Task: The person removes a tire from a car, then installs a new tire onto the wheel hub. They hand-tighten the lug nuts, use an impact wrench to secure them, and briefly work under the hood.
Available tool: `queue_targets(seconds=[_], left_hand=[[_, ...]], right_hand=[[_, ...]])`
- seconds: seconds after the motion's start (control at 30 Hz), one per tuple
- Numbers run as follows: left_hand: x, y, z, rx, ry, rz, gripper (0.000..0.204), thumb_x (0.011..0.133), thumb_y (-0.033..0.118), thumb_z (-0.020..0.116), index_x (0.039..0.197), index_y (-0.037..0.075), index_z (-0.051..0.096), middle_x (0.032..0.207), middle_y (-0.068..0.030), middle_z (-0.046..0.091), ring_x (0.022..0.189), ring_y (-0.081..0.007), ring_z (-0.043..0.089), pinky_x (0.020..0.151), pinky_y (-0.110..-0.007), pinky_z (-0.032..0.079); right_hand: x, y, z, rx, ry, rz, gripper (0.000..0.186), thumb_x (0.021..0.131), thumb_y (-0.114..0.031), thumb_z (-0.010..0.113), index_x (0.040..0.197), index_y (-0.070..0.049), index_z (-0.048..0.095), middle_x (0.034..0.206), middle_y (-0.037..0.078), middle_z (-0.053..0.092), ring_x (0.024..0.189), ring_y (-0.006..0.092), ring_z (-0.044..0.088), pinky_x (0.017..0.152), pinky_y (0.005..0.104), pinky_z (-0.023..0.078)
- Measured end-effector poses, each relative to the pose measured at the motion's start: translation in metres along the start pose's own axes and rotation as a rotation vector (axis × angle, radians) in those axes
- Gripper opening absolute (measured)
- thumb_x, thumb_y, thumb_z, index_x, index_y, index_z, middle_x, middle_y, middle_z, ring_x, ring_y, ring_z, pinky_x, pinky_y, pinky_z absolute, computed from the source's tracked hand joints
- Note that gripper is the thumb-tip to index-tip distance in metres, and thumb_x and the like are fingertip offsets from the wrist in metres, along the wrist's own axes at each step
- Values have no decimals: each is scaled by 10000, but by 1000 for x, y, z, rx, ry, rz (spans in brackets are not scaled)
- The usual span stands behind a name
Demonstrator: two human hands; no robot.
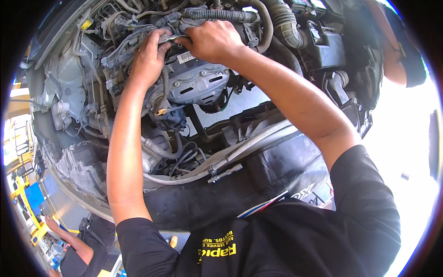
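Observation:
Both my hands reach into a car's engine bay, over the top of the engine. My left hand point(148, 57) is closed, its thumb and fingers pinching a small silvery metal piece point(170, 39) whose kind I cannot make out. On its right, my right hand point(213, 42) bends over the engine with its thumb toward the same piece; its other fingers are hidden behind the hand. Just below them are a white label point(186, 57) and a grey metal heat shield point(198, 87). A ribbed black hose point(221, 15) runs behind my right hand.
A metal socket extension point(224, 174) lies on the black front cover point(217, 198). A large ribbed intake hose point(287, 23) and a black box point(326, 48) are at the right. One person's arm point(394, 60) shows at far right, another person's arm point(76, 242) at lower left.

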State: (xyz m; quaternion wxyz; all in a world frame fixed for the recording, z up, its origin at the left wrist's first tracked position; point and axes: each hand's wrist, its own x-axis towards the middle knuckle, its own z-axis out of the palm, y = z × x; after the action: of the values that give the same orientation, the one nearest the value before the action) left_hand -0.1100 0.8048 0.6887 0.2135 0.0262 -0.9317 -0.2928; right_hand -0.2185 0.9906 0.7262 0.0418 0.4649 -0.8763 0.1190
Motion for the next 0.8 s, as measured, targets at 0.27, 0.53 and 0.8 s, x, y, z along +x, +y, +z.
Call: queue_targets(seconds=[0.27, 0.53, 0.8], left_hand=[[9, 1, 14, 147, 285, 7, 211, 845, 147, 787, 873, 15, 624, 777, -209, 632, 707, -436, 610, 633, -430, 489], [10, -4, 20, 60, 251, -108, 166, 803, 101, 739, 868, 6, 619, 763, -232, 589, 676, -436, 515, 617, -407, 470], [9, -3, 18, -70, 215, -153, 160, 802, 98, 727, 897, 11, 633, 783, -215, 625, 666, -349, 601, 637, -383, 483]], right_hand=[[-8, -21, -1, 53, 5, 94, 515, 974, -571, 560, 910, -124, 807, 851, 145, 768, 850, 341, 762, 772, 465, 586], [-9, -27, 6, 31, 67, 128, 514, 951, -562, 601, 856, -101, 806, 811, 166, 759, 818, 337, 766, 756, 459, 588], [-11, -33, 5, 42, 64, 160, 511, 948, -558, 605, 876, -95, 808, 826, 166, 762, 829, 343, 766, 767, 454, 588]])
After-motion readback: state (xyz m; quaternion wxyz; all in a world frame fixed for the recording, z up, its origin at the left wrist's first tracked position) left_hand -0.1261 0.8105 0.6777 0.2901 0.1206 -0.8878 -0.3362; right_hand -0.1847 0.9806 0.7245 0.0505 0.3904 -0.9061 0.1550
